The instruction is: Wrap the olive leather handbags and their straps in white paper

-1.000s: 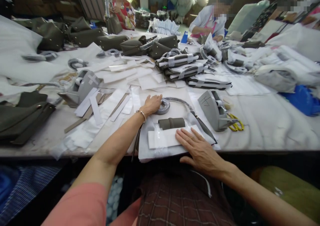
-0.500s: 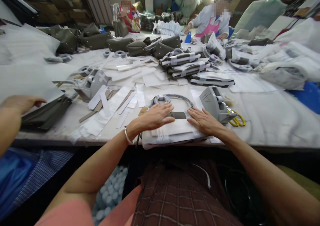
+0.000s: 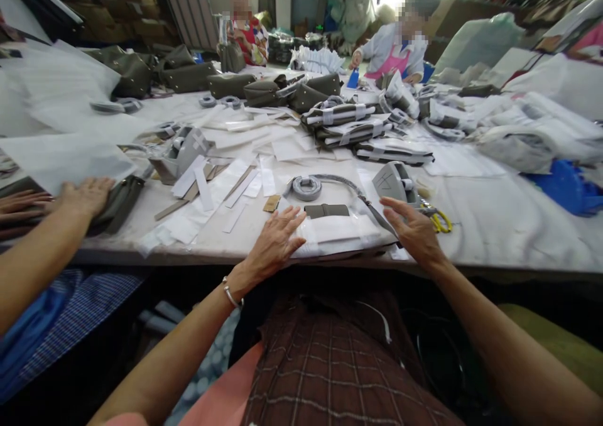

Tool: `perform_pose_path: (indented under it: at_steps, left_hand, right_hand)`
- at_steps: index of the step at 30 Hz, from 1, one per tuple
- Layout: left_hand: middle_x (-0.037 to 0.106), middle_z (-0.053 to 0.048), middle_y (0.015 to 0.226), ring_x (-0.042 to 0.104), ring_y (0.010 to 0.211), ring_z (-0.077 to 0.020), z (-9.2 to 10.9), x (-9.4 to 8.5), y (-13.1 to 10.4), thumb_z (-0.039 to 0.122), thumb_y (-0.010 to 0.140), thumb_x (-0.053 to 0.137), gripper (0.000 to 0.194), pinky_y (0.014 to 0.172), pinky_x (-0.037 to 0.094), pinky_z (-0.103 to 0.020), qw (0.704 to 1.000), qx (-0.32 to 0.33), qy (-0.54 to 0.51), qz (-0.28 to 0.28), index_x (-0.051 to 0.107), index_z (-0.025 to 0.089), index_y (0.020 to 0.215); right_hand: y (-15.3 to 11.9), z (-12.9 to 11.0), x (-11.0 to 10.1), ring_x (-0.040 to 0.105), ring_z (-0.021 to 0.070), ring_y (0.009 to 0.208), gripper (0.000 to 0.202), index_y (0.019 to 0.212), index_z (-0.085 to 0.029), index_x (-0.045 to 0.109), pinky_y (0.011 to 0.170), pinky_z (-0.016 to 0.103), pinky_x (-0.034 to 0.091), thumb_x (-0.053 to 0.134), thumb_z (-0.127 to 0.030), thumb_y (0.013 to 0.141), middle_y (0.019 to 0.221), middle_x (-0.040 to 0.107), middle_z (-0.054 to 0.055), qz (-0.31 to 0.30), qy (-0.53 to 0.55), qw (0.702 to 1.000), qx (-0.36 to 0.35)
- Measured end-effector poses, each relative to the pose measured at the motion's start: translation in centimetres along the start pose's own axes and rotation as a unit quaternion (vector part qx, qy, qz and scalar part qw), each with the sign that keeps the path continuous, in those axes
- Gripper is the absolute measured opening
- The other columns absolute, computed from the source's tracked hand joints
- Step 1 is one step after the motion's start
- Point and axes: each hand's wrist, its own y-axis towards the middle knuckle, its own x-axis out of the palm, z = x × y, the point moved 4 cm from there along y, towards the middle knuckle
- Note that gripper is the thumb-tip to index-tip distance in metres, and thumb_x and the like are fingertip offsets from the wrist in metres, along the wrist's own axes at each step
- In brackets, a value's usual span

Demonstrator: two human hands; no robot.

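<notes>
A flat bag wrapped in white sheet (image 3: 336,230) lies at the table's front edge, with a dark olive band (image 3: 326,210) across its upper part. Behind the band are a wrapped coil (image 3: 306,188) and a curved, wrapped strap (image 3: 346,182). My left hand (image 3: 279,234) rests at the bag's left side, fingers apart. At its right side, beside the strap's end, my right hand (image 3: 414,230) is raised a little with fingers spread, holding nothing. A grey tape dispenser (image 3: 393,182) and yellow-handled scissors (image 3: 441,221) are just beyond my right hand.
Wrapped bags (image 3: 351,131) are stacked behind. Paper strips (image 3: 240,190) and a second tape dispenser (image 3: 181,152) lie to the left. A neighbour's hands (image 3: 85,200) press a white sheet over a dark bag. Two people work across the table.
My hands have moved apart, off the middle of the wrapped bag to its sides, uncovering the olive band. At left, the neighbour's hands have come onto a white sheet over the dark bag.
</notes>
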Motion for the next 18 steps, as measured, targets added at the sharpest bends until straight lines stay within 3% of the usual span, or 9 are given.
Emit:
perform_pose_path:
  at_steps: [2, 4, 6, 9, 13, 18]
  left_hand:
    - [0.043, -0.012, 0.151, 0.034, 0.143, -0.0262, -0.6, -1.1, -1.7, 0.051, 0.099, 0.037, 0.054, 0.119, 0.025, -0.046, 0.994, -0.059, -0.043, 0.077, 0.048, 0.02, 0.141]
    - [0.046, -0.012, 0.148, 0.04, 0.14, -0.0265, -1.5, -1.6, -3.6, 0.052, 0.097, 0.04, 0.053, 0.117, 0.031, -0.045, 0.974, -0.14, -0.111, 0.138, 0.05, 0.021, 0.138]
    - [0.051, -0.012, 0.143, 0.048, 0.134, -0.0268, -2.4, -1.3, -5.3, 0.054, 0.095, 0.043, 0.054, 0.112, 0.039, -0.044, 0.936, -0.23, -0.214, 0.156, 0.05, 0.02, 0.136]
    - [0.06, -0.012, 0.133, 0.057, 0.123, -0.0273, -2.8, 0.0, -6.9, 0.059, 0.089, 0.051, 0.059, 0.102, 0.048, -0.04, 0.852, -0.325, -0.392, 0.125, 0.052, 0.018, 0.132]
    - [0.058, -0.014, 0.135, 0.057, 0.121, -0.0315, -2.3, 1.0, -7.5, 0.06, 0.078, 0.067, 0.07, 0.091, 0.054, -0.04, 0.756, -0.37, -0.527, 0.119, 0.053, 0.017, 0.131]
    - [0.046, -0.017, 0.146, 0.051, 0.126, -0.0332, -2.5, 1.2, -8.0, 0.052, 0.075, 0.075, 0.07, 0.084, 0.056, -0.037, 0.7, -0.384, -0.587, 0.137, 0.052, 0.018, 0.132]
  right_hand:
    - [-3.2, 0.3, -1.9, 0.069, 0.0282, 0.099, 0.041, 0.106, -0.022, 0.071, 0.099, 0.049, 0.05, 0.061, -0.057, 0.086, 0.102, 0.074, 0.008, 0.05, 0.074, 0.993, 0.075]
    - [-6.9, 1.0, -2.1, 0.071, 0.0265, 0.084, 0.041, 0.094, -0.02, 0.072, 0.089, 0.046, 0.056, 0.066, -0.059, 0.082, 0.087, 0.075, 0.008, 0.04, 0.16, 0.971, 0.172]
    - [-10.3, 1.6, -0.4, 0.072, 0.0273, 0.079, 0.045, 0.089, -0.018, 0.072, 0.077, 0.043, 0.06, 0.071, -0.061, 0.077, 0.081, 0.075, 0.01, -0.033, 0.245, 0.931, 0.267]
    - [-13.5, 1.4, 3.5, 0.073, 0.0292, 0.087, 0.054, 0.098, -0.015, 0.071, 0.074, 0.04, 0.061, 0.076, -0.062, 0.072, 0.093, 0.075, 0.015, -0.146, 0.355, 0.849, 0.364]
    - [-14.2, -0.4, 7.7, 0.068, 0.0319, 0.108, 0.062, 0.112, -0.015, 0.062, 0.089, 0.043, 0.058, 0.081, -0.056, 0.071, 0.117, 0.07, 0.019, -0.212, 0.466, 0.74, 0.436]
    - [-13.1, -2.1, 9.4, 0.062, 0.0332, 0.119, 0.059, 0.121, -0.016, 0.05, 0.101, 0.048, 0.052, 0.076, -0.049, 0.081, 0.127, 0.063, 0.021, -0.203, 0.537, 0.656, 0.49]
